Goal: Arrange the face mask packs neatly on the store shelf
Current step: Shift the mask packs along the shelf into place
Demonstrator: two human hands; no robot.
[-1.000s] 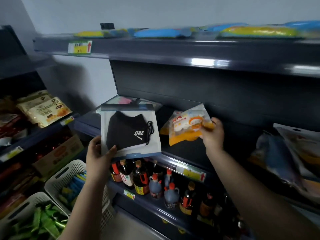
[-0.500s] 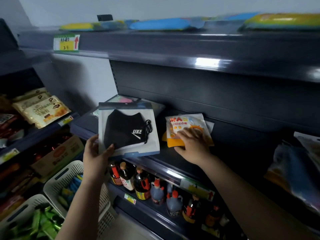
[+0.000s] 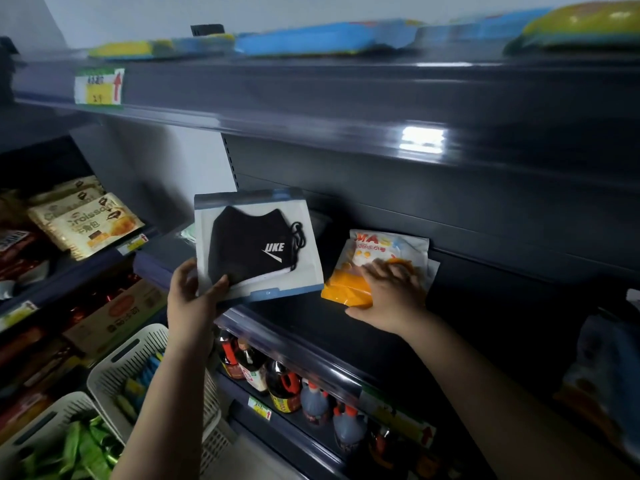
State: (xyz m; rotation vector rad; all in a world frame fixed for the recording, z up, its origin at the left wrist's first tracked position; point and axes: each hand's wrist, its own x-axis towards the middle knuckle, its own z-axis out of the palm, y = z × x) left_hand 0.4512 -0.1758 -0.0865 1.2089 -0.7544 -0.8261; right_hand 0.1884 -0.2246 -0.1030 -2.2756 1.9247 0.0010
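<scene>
Lowered from mid-air, the orange-and-white plastic mask pack (image 3: 377,265) now lies on the dark shelf (image 3: 311,327) under the spread right hand (image 3: 388,296); the left hand (image 3: 194,296) pinches the black-mask pack (image 3: 256,244), unplaced.

The mask pack (image 3: 258,245) at nine o'clock is white, edged blue, holding a black mask with white lettering. The pouch (image 3: 377,265) beside it is orange and white with red letters. The shelf (image 3: 311,323) is dark navy. Blue and yellow packets (image 3: 322,38) lie at twelve o'clock; white baskets (image 3: 117,368) at seven.
</scene>
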